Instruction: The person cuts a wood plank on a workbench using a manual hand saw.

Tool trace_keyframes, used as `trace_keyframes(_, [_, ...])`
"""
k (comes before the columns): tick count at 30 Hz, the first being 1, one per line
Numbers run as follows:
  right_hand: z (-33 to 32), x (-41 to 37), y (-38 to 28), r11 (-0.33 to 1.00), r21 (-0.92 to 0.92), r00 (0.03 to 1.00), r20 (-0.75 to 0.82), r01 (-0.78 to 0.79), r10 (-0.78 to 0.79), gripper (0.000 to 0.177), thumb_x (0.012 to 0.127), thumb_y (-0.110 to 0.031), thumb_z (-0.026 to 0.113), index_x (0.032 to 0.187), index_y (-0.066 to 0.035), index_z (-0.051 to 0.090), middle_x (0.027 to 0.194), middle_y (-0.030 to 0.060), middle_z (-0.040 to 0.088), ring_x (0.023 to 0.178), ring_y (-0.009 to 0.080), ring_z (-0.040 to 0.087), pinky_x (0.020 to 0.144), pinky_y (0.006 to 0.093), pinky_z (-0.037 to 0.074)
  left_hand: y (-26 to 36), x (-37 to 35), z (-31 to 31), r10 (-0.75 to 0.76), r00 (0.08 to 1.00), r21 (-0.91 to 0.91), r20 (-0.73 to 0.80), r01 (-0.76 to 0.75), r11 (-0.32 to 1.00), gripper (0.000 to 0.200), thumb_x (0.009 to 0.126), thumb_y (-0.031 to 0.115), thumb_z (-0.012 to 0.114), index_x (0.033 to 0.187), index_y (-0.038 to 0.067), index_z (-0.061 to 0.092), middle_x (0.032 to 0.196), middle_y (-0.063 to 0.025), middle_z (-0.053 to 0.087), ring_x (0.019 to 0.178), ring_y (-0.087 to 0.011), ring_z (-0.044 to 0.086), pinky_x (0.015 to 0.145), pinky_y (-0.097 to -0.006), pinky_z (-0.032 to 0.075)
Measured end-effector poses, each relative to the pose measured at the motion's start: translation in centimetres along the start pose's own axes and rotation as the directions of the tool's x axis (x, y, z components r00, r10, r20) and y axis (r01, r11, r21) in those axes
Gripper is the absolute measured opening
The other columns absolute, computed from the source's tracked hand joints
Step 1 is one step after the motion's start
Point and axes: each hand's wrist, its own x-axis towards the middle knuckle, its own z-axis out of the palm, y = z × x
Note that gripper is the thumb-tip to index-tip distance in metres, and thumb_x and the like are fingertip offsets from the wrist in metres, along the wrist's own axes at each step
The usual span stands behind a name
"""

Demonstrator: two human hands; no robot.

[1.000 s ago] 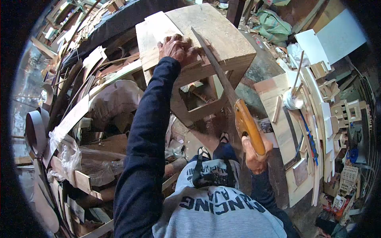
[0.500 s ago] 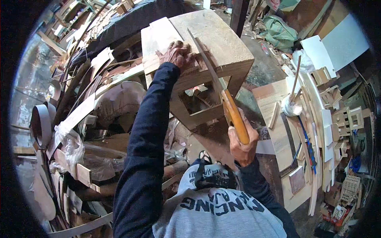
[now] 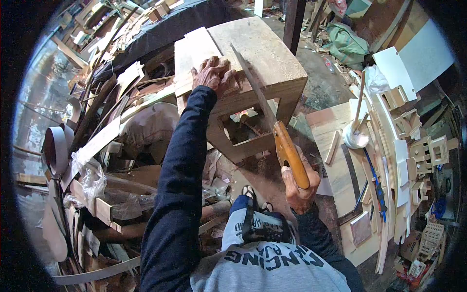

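Note:
My right hand (image 3: 300, 187) is closed around the yellow-brown wooden handle of a handsaw (image 3: 291, 155). The saw's long blade slants up and away, its tip over the top of a wooden box-like stand (image 3: 279, 53). A pale wooden board (image 3: 200, 45) lies flat on the stand's left part. My left hand (image 3: 214, 75) presses down on the wood there with bent fingers, left of the blade. What lies under its palm is hidden. An opening shows in the stand's near side, below the blade.
Wood scraps and clear plastic (image 3: 92, 182) crowd the left side. On the right, a plywood sheet (image 3: 323, 126) carries strips, a white container (image 3: 355, 136) with sticks in it, and a blue tool (image 3: 379, 190). A green sack (image 3: 346, 43) lies at the back right.
My right hand has drawn the saw slightly back toward me, its blade tip now lower on the stand. My left hand stays on the board. The view has shifted a little.

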Motion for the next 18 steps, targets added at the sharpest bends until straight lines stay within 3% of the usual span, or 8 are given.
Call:
trace_keyframes(6, [0.1, -0.4, 0.1, 1.0, 0.008, 1.0, 0.017, -0.024, 0.023, 0.05, 0.08, -0.011, 0.06, 0.126, 0.009, 0.057, 0.112, 0.0257, 0.067, 0.101, 0.0342, 0.068, 0.09, 0.0366, 0.051, -0.5, 0.3, 0.7, 0.012, 1.0, -0.005, -0.011, -0.012, 1.0, 0.05, 0.092, 0.055, 0.055, 0.13, 0.024, 0.064, 0.143, -0.0064, 0.049, 0.136, -0.0297, 0.04, 0.109, -0.0624, 0.026])
trace_keyframes(18, [0.1, -2.1, 0.8, 0.995, -0.046, 0.996, -0.008, 0.084, -0.085, 0.052, 0.08, -0.013, 0.06, 0.127, 0.008, 0.058, 0.112, 0.0248, 0.067, 0.099, 0.0333, 0.068, 0.089, 0.0367, 0.051, -0.6, 0.2, 0.7, 0.027, 0.999, -0.044, -0.032, -0.029, 0.999, 0.05, 0.09, 0.058, 0.055, 0.126, 0.024, 0.066, 0.141, -0.0082, 0.051, 0.135, -0.0304, 0.042, 0.109, -0.0619, 0.027])
